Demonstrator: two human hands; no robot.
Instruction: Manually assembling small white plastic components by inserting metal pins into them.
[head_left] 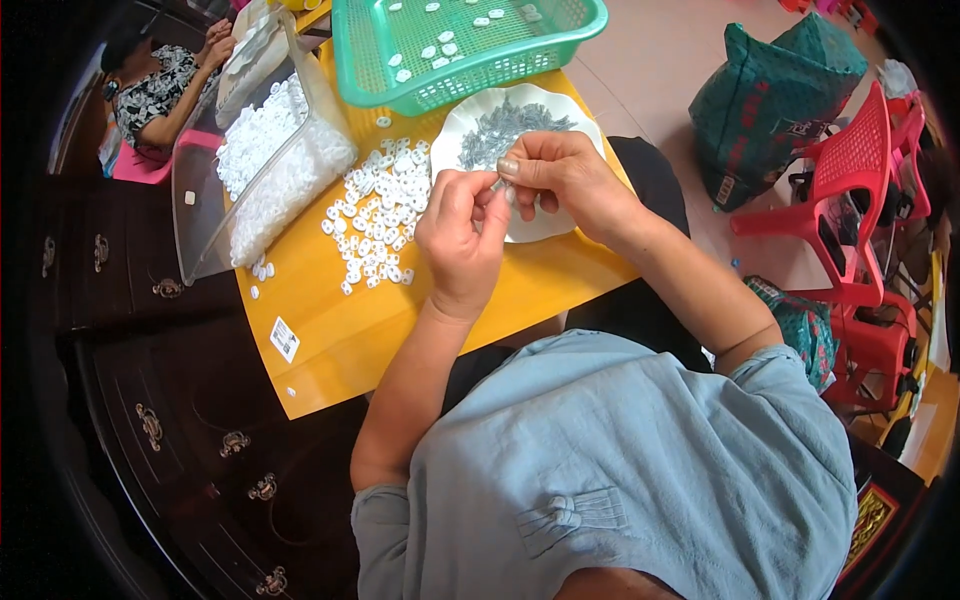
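- Sitting at far left, a co-worker [165, 95] has both arms raised, well apart from the work.
- Next, a clear bin [215, 235] full of white pieces [265, 130]; it appears to reach past the table [330, 360] edge. In my judgement, a knock from the left elbow could tip it.
- Loose tabs [378, 215] lie scattered between bin and plate. A sweeping forearm could push some off; a few already lie near the table's left edge.
- Left hand [462, 225]: thumb and finger closed on a small part [507, 190], which sits between both hands, above the plate's near side. Its exact form is too small to tell.
- Basket [430, 98]: green, a few white pieces inside, just beyond the plate.
- Plate [447, 140]: white, wavy-rimmed, heaped with grey bits [505, 122]. A slipped pinch would likely drop the part among them, where it could be hard to pick out.
- Right hand [565, 175]: thumb and finger pinched on the same part; pressing too hard could flick it away.
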